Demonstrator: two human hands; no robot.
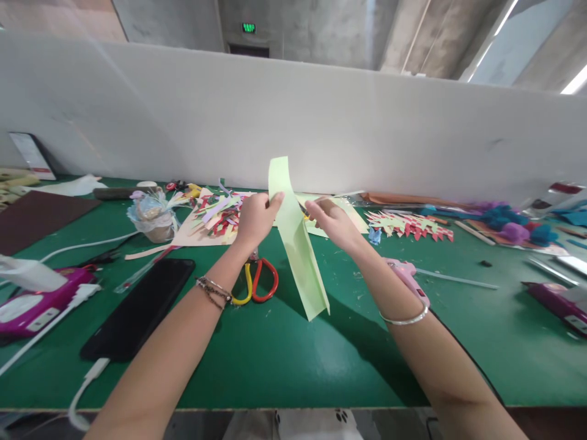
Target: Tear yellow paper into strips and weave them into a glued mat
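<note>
My left hand (pixel 257 220) pinches the left edge of a long pale green paper strip (pixel 296 244), with the thumb flat on its face. The strip stands tilted above the table, its right side folded lengthwise at the lower part. Beside its right edge, my right hand (pixel 337 223) is closed, fingertips together. A small dark and yellow thing shows at those fingertips, too little of it to name. Scissors (pixel 255 281) with one yellow and one red handle lie below my left hand. Cut paper bits (pixel 217 211) are heaped on a pale sheet behind that hand.
A black phone (pixel 142 308) on a white cable lies left, near a purple power strip (pixel 41 299) and a small wrapped pot (pixel 156 217). Right are a pink glue gun (pixel 408 278), fringed red and green paper (pixel 408 226) and coloured pompoms (pixel 513 232). A white partition (pixel 293 122) stands behind.
</note>
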